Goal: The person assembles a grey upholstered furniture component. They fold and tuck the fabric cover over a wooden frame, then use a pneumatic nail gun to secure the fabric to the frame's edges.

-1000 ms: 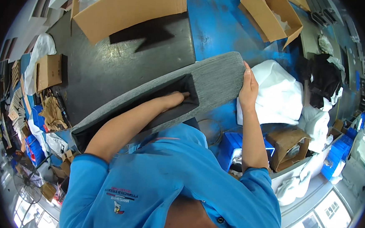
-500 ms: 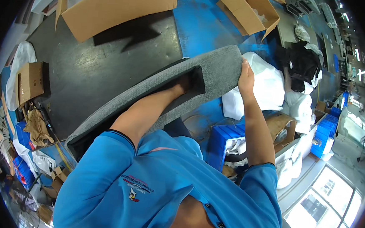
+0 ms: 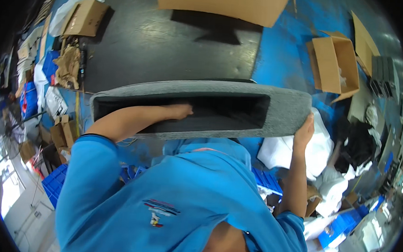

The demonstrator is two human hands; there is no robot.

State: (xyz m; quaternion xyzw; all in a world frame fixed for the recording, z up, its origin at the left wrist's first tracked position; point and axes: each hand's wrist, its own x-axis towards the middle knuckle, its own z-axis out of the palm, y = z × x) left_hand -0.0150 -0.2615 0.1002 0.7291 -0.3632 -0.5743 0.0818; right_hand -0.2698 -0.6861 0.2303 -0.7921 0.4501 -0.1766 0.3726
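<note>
A dark table [image 3: 169, 54] spreads out ahead of the person. Across its near side stands a long grey fabric-covered shell [image 3: 288, 110], held level before the blue shirt [image 3: 180, 175], its hollow dark side facing the person. The left arm bends in over the near wall, putting the left grip [image 3: 181, 111] inside the hollow; its fingers are blurred, so I cannot tell how closed they are. The right forearm rises steeply, and the right grip [image 3: 304, 131] is closed on the shell's right end. A small coloured emblem [image 3: 158, 213] marks the shirt, its lettering unreadable.
</note>
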